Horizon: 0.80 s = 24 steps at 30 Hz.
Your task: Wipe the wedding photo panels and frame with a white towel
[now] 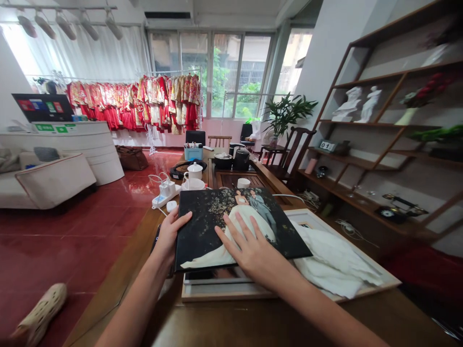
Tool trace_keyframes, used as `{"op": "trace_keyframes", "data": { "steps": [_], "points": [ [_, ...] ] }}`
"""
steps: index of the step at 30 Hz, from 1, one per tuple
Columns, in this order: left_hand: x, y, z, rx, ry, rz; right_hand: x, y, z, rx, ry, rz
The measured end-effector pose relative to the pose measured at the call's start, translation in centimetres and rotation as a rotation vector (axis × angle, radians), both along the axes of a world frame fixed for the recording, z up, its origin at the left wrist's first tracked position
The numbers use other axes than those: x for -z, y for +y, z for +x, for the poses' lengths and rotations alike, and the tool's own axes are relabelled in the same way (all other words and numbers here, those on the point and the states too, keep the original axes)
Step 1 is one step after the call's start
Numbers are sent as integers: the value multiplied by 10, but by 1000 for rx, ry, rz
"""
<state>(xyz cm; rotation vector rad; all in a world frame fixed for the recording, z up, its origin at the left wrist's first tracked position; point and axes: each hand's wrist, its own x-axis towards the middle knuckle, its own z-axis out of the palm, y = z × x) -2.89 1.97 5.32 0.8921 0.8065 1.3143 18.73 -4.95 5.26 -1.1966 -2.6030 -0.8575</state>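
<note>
Head view: a stiff, glossy wedding photo panel (231, 226) rests on a wooden picture frame (224, 293) on the desk (231, 320). Left hand (169, 235) curls around its left edge; right hand (253, 253) lies spread on top. It looks fairly heavy, best held by its edges.

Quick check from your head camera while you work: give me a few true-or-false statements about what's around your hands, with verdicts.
The right hand lies flat on the wedding photo panel. True.
The left hand holds a white lidded cup. False: it is at the panel's left edge; the white lidded cup stands farther along the table.
White cloth lies on a pale picture frame. True.
The power strip is on the floor. False: the power strip lies on the wooden table.
Red garments hang on a rack beyond the table. True.
</note>
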Motion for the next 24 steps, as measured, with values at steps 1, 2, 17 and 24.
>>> {"op": "trace_keyframes", "data": {
  "steps": [1,2,17,24],
  "points": [
    [-2,-3,0,26,-14,5,-4,-1,2,-10,-3,-4],
    [-4,-5,0,51,-29,15,-8,-3,4,-18,-5,-8],
    [-14,-20,15,318,-34,405,-94,-5,38,-171,875,-472],
    [-3,-18,16,77,426,594,-69,8,32,-84,2040,-527]
  ]
}}
